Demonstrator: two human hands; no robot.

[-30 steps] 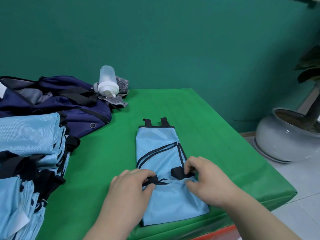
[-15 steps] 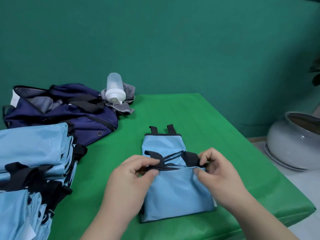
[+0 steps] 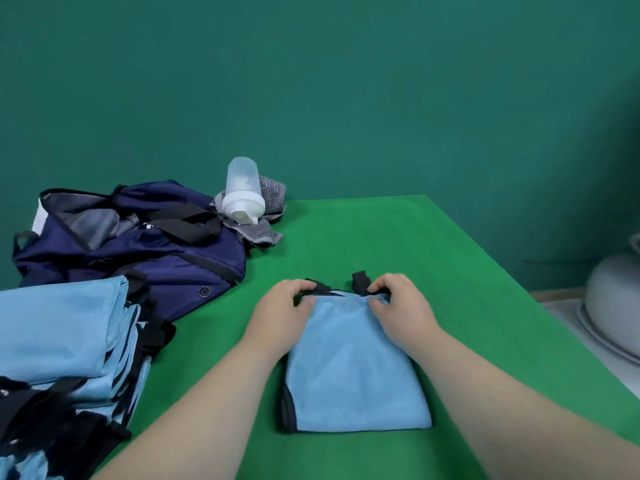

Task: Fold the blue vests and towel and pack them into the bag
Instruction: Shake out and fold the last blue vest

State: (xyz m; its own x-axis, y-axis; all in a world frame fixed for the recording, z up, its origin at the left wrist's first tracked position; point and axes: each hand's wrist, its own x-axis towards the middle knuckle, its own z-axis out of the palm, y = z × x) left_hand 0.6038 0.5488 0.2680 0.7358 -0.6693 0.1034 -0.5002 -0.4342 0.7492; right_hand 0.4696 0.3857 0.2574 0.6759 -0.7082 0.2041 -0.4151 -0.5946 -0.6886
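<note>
A folded blue vest point(image 3: 353, 368) lies flat on the green surface point(image 3: 467, 271), close to the near edge. The left hand point(image 3: 280, 310) and the right hand point(image 3: 398, 306) both rest on its far end. The fingers point(image 3: 304, 289) of each hand are curled and pinch the vest's black straps point(image 3: 360, 280). To the left sits a pile of blue vests point(image 3: 59, 327). Behind the pile is a dark blue bag point(image 3: 138, 244), lying open. A grey towel point(image 3: 263, 233) lies just beside the bag, with a clear bottle point(image 3: 242, 192) on top of it.
</note>
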